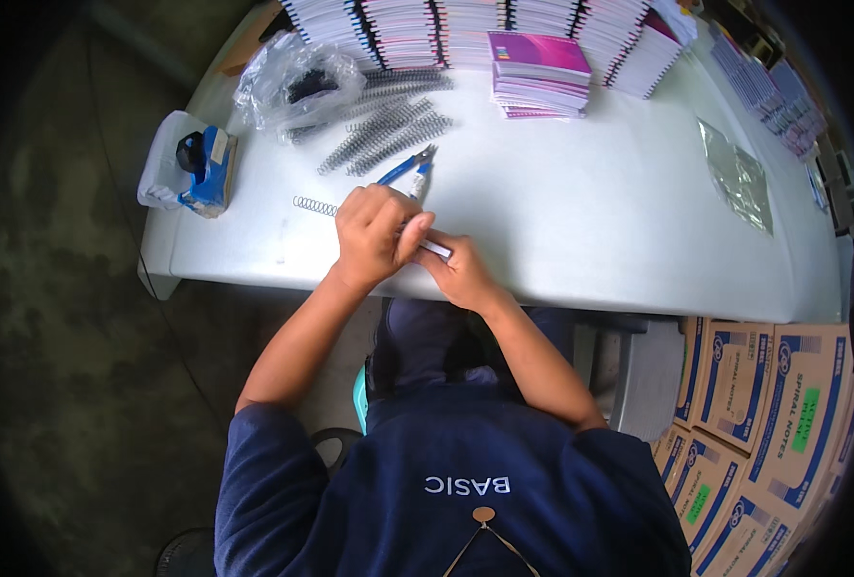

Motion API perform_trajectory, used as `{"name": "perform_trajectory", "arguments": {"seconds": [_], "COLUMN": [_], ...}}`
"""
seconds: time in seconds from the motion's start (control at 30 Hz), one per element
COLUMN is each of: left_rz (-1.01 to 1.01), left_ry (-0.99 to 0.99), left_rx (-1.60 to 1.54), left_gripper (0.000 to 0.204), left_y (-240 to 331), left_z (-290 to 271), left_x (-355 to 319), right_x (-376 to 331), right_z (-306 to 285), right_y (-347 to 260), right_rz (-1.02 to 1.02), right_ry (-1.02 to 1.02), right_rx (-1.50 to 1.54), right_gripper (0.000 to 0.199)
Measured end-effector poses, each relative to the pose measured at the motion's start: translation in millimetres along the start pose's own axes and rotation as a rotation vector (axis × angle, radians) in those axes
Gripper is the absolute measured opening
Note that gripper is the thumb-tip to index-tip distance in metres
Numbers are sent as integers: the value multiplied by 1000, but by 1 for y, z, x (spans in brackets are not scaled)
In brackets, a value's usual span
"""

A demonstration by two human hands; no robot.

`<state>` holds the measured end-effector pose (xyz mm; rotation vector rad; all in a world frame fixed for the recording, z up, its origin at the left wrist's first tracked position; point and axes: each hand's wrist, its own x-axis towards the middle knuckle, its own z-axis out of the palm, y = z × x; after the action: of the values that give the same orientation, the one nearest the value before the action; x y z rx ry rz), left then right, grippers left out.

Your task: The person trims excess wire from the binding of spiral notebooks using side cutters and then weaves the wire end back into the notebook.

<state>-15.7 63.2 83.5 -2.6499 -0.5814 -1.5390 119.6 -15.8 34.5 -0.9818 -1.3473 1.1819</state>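
Observation:
My left hand (377, 231) is closed, with a thin dark spiral binding coil (313, 206) sticking out of it to the left. Close against it, my right hand (465, 273) grips a small notebook (435, 248), of which only a narrow white edge shows between the hands. Fingers hide where the coil and the notebook meet. Just beyond my left hand lie blue-handled cutting pliers (409, 168), jaws pointing away. Farther back is a heap of loose coils (388, 133).
A clear plastic bag (297, 91) sits behind the coils. A blue tape dispenser (210, 173) stands at the left edge. Purple notebooks (540, 77) are stacked in front of a row of bound notebooks (470, 34). A clear plastic sleeve (737, 178) lies right; cartons (792, 413) stand below the table.

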Motion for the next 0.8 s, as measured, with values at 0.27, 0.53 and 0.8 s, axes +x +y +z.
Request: {"name": "perform_trajectory", "arguments": {"seconds": [0.27,0.53,0.8], "left_rz": [-164,-300,-172], "left_ry": [-142,-165,-10], "left_rx": [-46,-49,-97], "left_gripper": [9,11,10], "left_y": [-7,3,5], "left_z": [1,5,8], "left_x": [5,15,10], "right_x": [2,-3,-5], "right_z": [3,4,3], "right_y": [0,-5,-3], "right_rz": [-23,-29,-73], "right_ry": [68,144,118], "right_rx": [-59,-135,-75], "right_gripper": [24,25,26]}}
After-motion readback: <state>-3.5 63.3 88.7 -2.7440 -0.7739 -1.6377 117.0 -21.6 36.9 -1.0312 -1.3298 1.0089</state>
